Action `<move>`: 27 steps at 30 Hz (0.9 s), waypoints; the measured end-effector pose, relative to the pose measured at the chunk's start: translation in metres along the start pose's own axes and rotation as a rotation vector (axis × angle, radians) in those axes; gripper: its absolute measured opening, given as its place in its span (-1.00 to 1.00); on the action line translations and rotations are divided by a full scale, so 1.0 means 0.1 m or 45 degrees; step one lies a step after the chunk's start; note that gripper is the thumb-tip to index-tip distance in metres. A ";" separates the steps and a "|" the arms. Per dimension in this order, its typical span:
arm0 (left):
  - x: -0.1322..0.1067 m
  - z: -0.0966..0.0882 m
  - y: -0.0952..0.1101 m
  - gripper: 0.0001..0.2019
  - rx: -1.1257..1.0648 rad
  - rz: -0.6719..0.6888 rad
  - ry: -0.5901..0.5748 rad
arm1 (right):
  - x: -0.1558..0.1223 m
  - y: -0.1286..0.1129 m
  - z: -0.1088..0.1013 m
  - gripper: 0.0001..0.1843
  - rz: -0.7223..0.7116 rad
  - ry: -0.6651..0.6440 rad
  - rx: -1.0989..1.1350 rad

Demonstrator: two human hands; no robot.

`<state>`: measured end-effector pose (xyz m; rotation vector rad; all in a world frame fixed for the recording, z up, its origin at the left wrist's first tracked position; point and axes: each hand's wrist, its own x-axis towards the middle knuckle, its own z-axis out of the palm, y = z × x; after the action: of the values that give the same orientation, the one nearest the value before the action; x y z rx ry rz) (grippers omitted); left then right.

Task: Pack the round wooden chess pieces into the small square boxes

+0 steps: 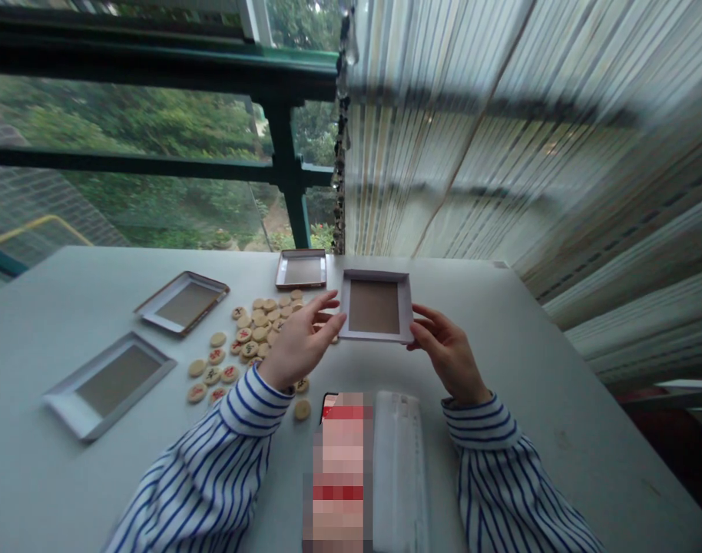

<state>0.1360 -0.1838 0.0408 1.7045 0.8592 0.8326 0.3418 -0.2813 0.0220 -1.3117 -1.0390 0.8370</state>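
A shallow cardboard box with pale walls and a brown bottom is held between my two hands, its open side facing me. My left hand has its thumb at the box's left wall, fingers slightly apart. The thumb and fingers of my right hand grip the lower right corner. Under and beside my left hand lie several round wooden Chinese chess pieces, some showing red or black characters, others blank side up. My left hand and forearm hide part of the pile.
On the left lie a white-rimmed tray and a brown-edged tray. A smaller brown-edged box part is at the table's far edge. In front of me are a phone, partly blurred out, and a long white translucent case.
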 end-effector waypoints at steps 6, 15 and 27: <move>-0.25 0.17 -0.09 -0.48 -0.124 0.029 -0.004 | -0.08 0.02 -0.06 -0.57 0.002 -0.002 -0.049; -0.34 0.26 -0.30 -0.46 -0.151 0.042 -0.037 | -0.20 0.17 -0.17 -0.61 0.014 0.011 -0.154; -0.34 0.30 -0.40 -0.52 0.032 0.094 0.044 | -0.26 0.11 -0.15 -0.57 0.031 -0.021 -0.303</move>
<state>0.1381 -0.2177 -0.0098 1.7569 0.8372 0.9069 0.3474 -0.3100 0.0082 -1.5215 -1.1647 0.7606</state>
